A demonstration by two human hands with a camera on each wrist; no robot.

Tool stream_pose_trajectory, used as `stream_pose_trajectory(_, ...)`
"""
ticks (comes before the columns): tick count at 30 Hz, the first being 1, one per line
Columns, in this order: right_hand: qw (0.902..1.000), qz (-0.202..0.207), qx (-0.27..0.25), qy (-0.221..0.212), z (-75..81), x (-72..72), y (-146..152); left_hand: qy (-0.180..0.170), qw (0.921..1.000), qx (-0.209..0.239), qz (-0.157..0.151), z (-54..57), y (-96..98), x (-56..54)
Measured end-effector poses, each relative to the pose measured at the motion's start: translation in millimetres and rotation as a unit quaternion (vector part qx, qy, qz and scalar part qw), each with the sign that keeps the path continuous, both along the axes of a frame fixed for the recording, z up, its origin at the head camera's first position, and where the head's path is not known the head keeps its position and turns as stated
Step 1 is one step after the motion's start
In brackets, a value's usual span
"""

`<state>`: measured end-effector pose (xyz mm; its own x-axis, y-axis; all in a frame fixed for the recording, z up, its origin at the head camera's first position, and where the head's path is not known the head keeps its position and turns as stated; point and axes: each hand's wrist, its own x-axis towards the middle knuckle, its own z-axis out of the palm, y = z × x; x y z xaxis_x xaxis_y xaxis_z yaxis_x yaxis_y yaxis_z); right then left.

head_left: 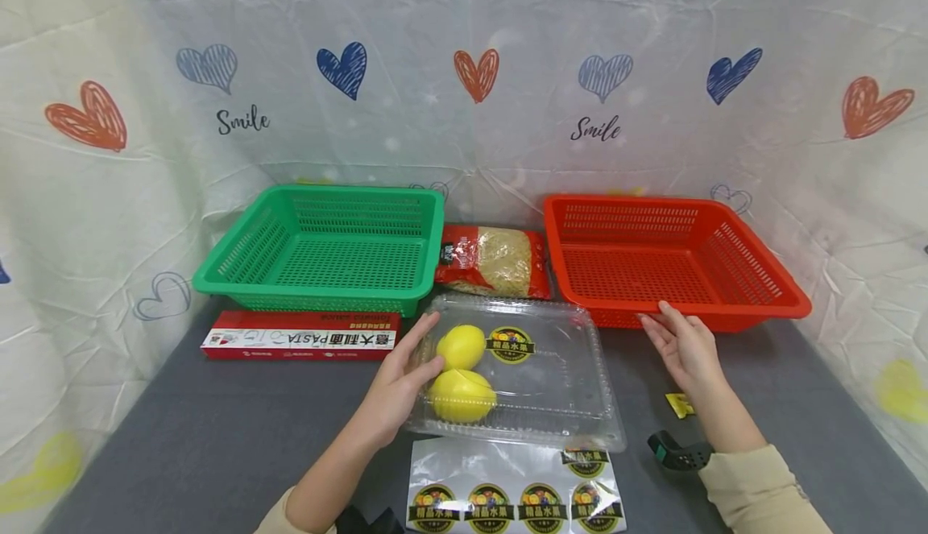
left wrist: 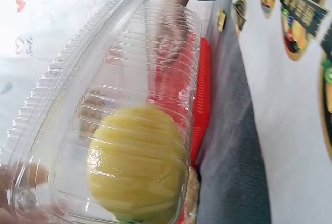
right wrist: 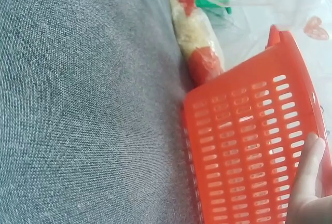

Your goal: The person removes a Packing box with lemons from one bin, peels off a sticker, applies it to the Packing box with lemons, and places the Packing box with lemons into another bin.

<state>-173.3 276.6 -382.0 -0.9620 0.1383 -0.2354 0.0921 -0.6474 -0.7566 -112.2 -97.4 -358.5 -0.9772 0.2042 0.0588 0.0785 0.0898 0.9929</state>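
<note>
My left hand (head_left: 397, 389) grips the left side of a clear plastic clamshell box (head_left: 554, 381) with two lemons (head_left: 462, 395) in its left part and a round black-and-gold sticker (head_left: 511, 345) on the lid. In the left wrist view one lemon (left wrist: 137, 164) shows through the ribbed wall, and the box stands off the table. At the front of the red basket (head_left: 725, 310), my right hand (head_left: 685, 353) holds the near rim. In the right wrist view a digit of that hand (right wrist: 306, 175) lies against the slotted outer wall. Its other fingers are partly hidden.
A green basket (head_left: 312, 291) stands at the back left, with a red pasta box (head_left: 300, 335) before it. A bag of pasta (head_left: 500, 260) lies between the baskets. Nearest me are a sticker sheet (head_left: 515, 469), a small yellow packet (head_left: 680, 405) and the dark grey table (head_left: 196, 437).
</note>
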Motion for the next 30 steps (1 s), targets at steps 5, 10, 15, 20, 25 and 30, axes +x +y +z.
stream_pose_trajectory(5,1.0,-0.002,-0.003,0.0,2.3,-0.2,-0.7,0.001,0.9999,0.011,-0.01,10.4,2.4,1.4)
stream_pose_trajectory(10,0.9998,-0.012,-0.015,-0.004,3.8,0.3,-1.8,0.013,0.9995,0.024,-0.017,20.0,6.3,-1.2)
stream_pose_trajectory(15,0.9997,-0.023,-0.013,-0.004,3.4,2.3,-3.3,0.023,0.9987,0.036,-0.026,29.4,12.0,-8.7)
stream_pose_trajectory(20,0.9996,-0.028,-0.003,-0.006,3.4,3.4,-4.0,0.018,0.9987,0.04,-0.025,39.2,21.1,-20.4)
stream_pose_trajectory(25,0.9995,-0.032,-0.006,-0.001,3.5,1.7,-4.6,0.006,0.998,0.056,-0.03,49.2,29.2,-29.5)
stream_pose_trajectory(30,0.9991,-0.022,0.023,-0.028,6.3,1.6,-5.7,-0.005,0.9982,0.056,-0.023,57.2,33.4,-34.3)
